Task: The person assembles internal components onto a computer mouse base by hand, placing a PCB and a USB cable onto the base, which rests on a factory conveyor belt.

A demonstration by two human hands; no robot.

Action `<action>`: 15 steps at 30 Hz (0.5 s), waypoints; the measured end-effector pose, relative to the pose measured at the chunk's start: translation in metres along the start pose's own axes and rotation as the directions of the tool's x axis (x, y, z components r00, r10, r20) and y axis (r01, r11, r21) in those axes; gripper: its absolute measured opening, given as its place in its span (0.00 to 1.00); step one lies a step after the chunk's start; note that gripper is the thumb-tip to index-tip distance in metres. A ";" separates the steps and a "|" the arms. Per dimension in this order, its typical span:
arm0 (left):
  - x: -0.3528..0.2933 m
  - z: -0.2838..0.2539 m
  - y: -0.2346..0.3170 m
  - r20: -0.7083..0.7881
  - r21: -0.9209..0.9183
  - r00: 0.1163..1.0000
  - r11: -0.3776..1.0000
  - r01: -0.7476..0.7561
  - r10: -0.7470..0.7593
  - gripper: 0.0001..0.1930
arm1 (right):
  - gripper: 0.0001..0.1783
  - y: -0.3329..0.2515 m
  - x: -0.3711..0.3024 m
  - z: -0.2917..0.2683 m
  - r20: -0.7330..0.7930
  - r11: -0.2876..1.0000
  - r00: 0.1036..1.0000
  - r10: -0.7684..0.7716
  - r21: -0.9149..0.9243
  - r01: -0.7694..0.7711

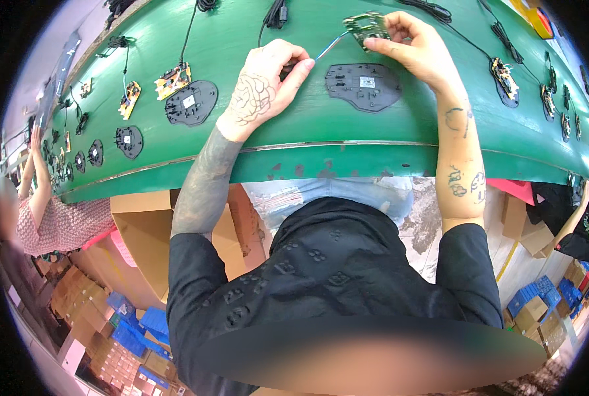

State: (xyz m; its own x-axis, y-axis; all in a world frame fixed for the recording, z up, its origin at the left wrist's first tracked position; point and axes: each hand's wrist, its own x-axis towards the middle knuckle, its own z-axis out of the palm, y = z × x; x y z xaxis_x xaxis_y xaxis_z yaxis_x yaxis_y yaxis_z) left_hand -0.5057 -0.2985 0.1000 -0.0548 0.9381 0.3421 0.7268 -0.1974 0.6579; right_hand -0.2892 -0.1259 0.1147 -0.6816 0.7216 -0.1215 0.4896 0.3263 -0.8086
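Note:
Over the green work surface [288,119], my right hand [423,53] pinches a green circuit board [362,26] by its right edge, tilted in the air. Thin coloured wires [331,45] run from the board's left side down to my left hand [265,86]. That hand is closed, thumb against fingertips, on the black cable where the wires come out. Just below the board lies a black plastic base plate [341,82], shaped like the bottom of a computer mouse, with a pale square in its middle. Neither hand touches the plate.
More black base plates [202,99] and circuit boards [173,80] with coiled cables [276,14] lie along the surface on both sides. People work at far left [40,162] and far right [575,218]. A cardboard box [139,231] stands below the front edge; blue bins [152,323] are behind.

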 end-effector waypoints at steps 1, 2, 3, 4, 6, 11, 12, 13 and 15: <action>0.001 0.001 0.004 -0.027 -0.076 0.998 0.995 0.062 -0.064 0.06 | 0.17 0.008 0.001 -0.003 0.040 0.982 0.995 -0.091 0.172 0.083; 0.002 0.001 0.010 -0.029 -0.130 0.992 0.985 0.114 -0.119 0.07 | 0.15 0.010 0.000 -0.005 0.069 0.915 0.992 -0.108 0.396 0.073; 0.003 0.002 0.013 -0.028 -0.130 0.993 0.985 0.111 -0.116 0.07 | 0.15 0.011 -0.002 -0.011 0.065 0.915 0.992 -0.108 0.396 0.074; 0.004 0.003 0.014 0.050 -0.111 0.990 0.985 0.135 -0.130 0.07 | 0.16 0.011 -0.004 -0.018 0.126 0.921 0.987 -0.100 0.388 0.044; 0.002 0.006 0.016 0.138 0.009 0.987 0.996 0.084 -0.084 0.08 | 0.17 0.009 -0.004 -0.023 0.190 0.923 0.977 -0.096 0.384 0.016; 0.004 0.010 0.020 0.168 0.234 0.986 0.971 -0.050 0.010 0.10 | 0.19 0.007 -0.003 -0.011 0.163 0.989 0.986 0.029 0.141 -0.052; 0.006 0.011 0.019 0.157 0.271 0.987 0.960 -0.072 0.030 0.11 | 0.19 0.005 -0.003 -0.012 0.160 0.988 0.987 0.032 0.142 -0.056; 0.007 0.011 0.019 0.160 0.270 0.987 0.960 -0.074 0.031 0.11 | 0.20 0.003 -0.004 -0.013 0.157 0.991 0.986 0.053 0.113 -0.072; 0.011 0.011 0.018 0.208 0.241 0.978 0.970 -0.017 -0.035 0.10 | 0.20 0.002 -0.005 -0.014 0.148 0.992 0.986 0.080 0.082 -0.093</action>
State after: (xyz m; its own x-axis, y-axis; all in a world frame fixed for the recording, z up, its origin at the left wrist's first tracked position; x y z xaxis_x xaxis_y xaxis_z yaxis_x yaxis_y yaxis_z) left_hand -0.4852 -0.2883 0.1082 0.0634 0.9831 0.1719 0.8712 -0.1385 0.4710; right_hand -0.2773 -0.1203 0.1217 -0.7129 0.6473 -0.2698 0.5046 0.2063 -0.8384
